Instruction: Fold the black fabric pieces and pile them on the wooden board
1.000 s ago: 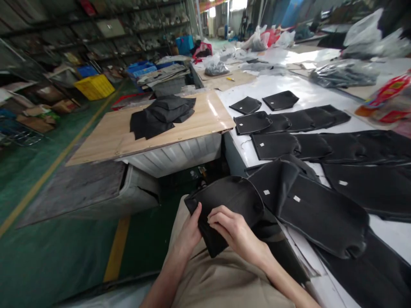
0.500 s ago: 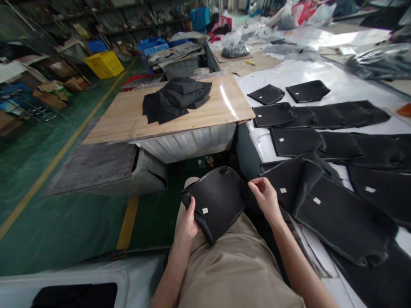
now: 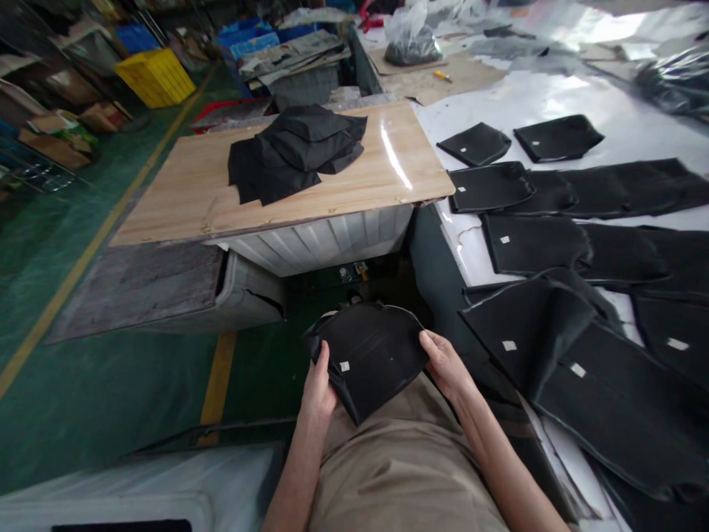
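A black fabric piece [image 3: 377, 362] with a small white label spans the space between my two hands, above my lap. My left hand [image 3: 318, 388] grips its left edge, thumb on top beside the label and fingers underneath. At the opposite edge my right hand [image 3: 443, 362] pinches the upper right corner between thumb and fingers. Similar black labelled pieces lie to my right; the nearest is a large folded piece [image 3: 603, 399] on the white table [image 3: 470, 111].
Ahead stands a wooden board [image 3: 193, 192] on a white bin [image 3: 332, 244], carrying a heap of black cloth [image 3: 304, 148]. Rows of black pieces [image 3: 614, 188] overlap on the right-hand table. A yellow crate [image 3: 155, 77] sits on the green floor at the far left.
My right hand has closed further onto the fabric's right edge, moving slightly left and down. The fabric now looks stretched flatter between my hands. The camera view has tilted down a little.
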